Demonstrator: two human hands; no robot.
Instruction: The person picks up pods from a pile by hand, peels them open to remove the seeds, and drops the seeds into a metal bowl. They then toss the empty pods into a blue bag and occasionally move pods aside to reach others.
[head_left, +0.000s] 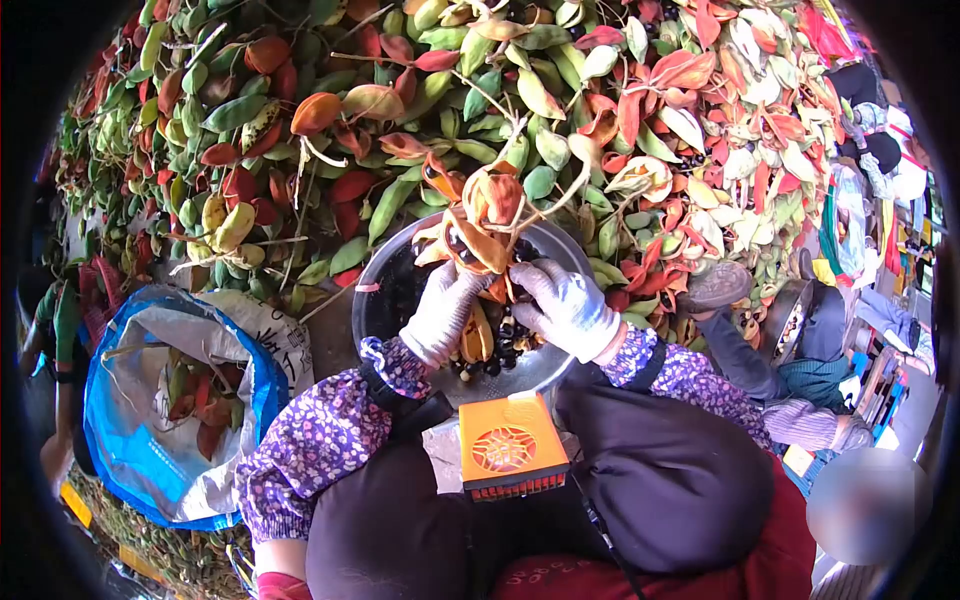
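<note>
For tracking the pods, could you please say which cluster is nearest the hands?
The orange, opened cluster in the left hand and right hand, over the bowl; the pile lies farther off.

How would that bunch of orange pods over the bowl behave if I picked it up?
The bunch would probably hang lopsided, as its pods splay in different directions. It might shed dark seeds, since some pods gape open. The split pods look thin-walled, so it may feel fairly light.

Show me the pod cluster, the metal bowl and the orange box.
Pod cluster (486,250), head view: an orange husk near its middle.
Metal bowl (538,375), head view: bare inner wall nearest the wearer.
Orange box (508,449), head view: its round grille.
</note>
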